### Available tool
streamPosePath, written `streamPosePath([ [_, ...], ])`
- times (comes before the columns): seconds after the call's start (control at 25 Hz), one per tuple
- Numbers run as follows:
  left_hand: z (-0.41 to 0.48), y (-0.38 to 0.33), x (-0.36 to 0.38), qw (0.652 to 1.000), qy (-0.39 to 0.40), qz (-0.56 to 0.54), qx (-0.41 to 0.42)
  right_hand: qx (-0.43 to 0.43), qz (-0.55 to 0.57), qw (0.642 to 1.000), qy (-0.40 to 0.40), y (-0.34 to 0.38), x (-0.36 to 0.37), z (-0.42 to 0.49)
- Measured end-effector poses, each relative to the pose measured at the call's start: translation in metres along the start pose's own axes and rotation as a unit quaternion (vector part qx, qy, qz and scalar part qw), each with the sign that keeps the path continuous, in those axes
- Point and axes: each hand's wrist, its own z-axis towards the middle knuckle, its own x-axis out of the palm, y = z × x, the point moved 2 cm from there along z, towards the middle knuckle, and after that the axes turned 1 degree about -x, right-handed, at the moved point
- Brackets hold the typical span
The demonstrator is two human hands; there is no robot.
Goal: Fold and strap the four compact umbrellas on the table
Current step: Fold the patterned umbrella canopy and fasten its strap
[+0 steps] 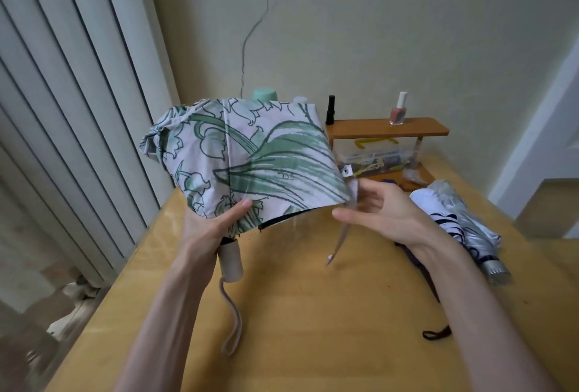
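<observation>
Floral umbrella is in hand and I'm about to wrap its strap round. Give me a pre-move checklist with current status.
1. Left hand grips the floral umbrella just above its handle: ok.
2. Right hand pinches the closure strap: ok.
3. Canopy pleats gathered tight around the shaft: not ok, the fabric billows loose.
4. Strap fastener facing the right way: cannot tell, too blurred.
5. Wrist loop hangs clear of the canopy: ok.
6. Silver umbrella lies aside on the table, out of the way: ok.
</observation>
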Motion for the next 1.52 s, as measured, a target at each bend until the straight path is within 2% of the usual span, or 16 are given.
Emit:
streamPosePath([
  [0.2, -0.004, 0.007, 0.009, 0.998, 0.056, 0.020, -0.007, -0.044, 0.117, 0.986, -0.108, 0.020, 0.014, 0.009],
  [0.32, -0.006, 0.009, 0.014, 0.996, 0.078, 0.032, 0.002, -0.056, 0.135, 0.979, -0.145, 0.033, 0.021, 0.008],
  [0.52, -0.016, 0.011, 0.024, 0.985, 0.170, 0.016, -0.030, -0.087, 0.148, 0.985, -0.034, 0.101, 0.037, 0.018],
  [0.64, -0.025, 0.003, 0.033, 0.963, 0.256, 0.020, -0.082, -0.116, 0.008, 0.992, 0.044, 0.139, 0.067, 0.042],
  [0.72, -0.029, -0.003, 0.043, 0.951, 0.288, 0.037, -0.107, -0.104, -0.089, 0.987, 0.087, 0.151, 0.091, 0.059],
  [0.8, -0.032, -0.007, 0.049, 0.950, 0.290, 0.046, -0.107, -0.093, -0.157, 0.980, 0.079, 0.161, 0.113, 0.072],
  [0.88, -0.033, -0.010, 0.051, 0.959, 0.269, 0.019, -0.090, -0.048, -0.136, 0.985, 0.091, 0.167, 0.130, 0.082],
  [0.96, -0.031, -0.008, 0.049, 0.968, 0.225, -0.025, -0.111, -0.002, -0.128, 0.975, 0.181, 0.170, 0.146, 0.086],
  [1.04, -0.031, -0.007, 0.052, 0.970, 0.189, -0.055, -0.142, -0.007, -0.170, 0.946, 0.277, 0.170, 0.153, 0.083],
  [1.08, -0.031, -0.006, 0.052, 0.970, 0.182, -0.062, -0.148, -0.027, -0.174, 0.939, 0.295, 0.170, 0.154, 0.081],
  [1.16, -0.031, -0.007, 0.052, 0.971, 0.177, -0.070, -0.149, -0.091, -0.106, 0.961, 0.240, 0.171, 0.145, 0.083],
  [1.24, -0.031, -0.005, 0.050, 0.971, 0.170, -0.081, -0.148, -0.180, -0.024, 0.979, 0.094, 0.170, 0.118, 0.088],
  [1.28, -0.030, -0.005, 0.047, 0.971, 0.170, -0.085, -0.147, -0.217, -0.045, 0.975, 0.020, 0.168, 0.100, 0.092],
  [1.32, -0.029, -0.005, 0.045, 0.970, 0.173, -0.088, -0.146, -0.231, -0.115, 0.965, -0.032, 0.162, 0.083, 0.096],
  [1.4, -0.027, -0.004, 0.041, 0.971, 0.172, -0.080, -0.144, -0.178, -0.244, 0.953, -0.033, 0.148, 0.058, 0.099],
  [1.52, -0.026, -0.004, 0.039, 0.973, 0.192, -0.041, -0.121, -0.109, -0.227, 0.968, 0.015, 0.136, 0.055, 0.096],
])
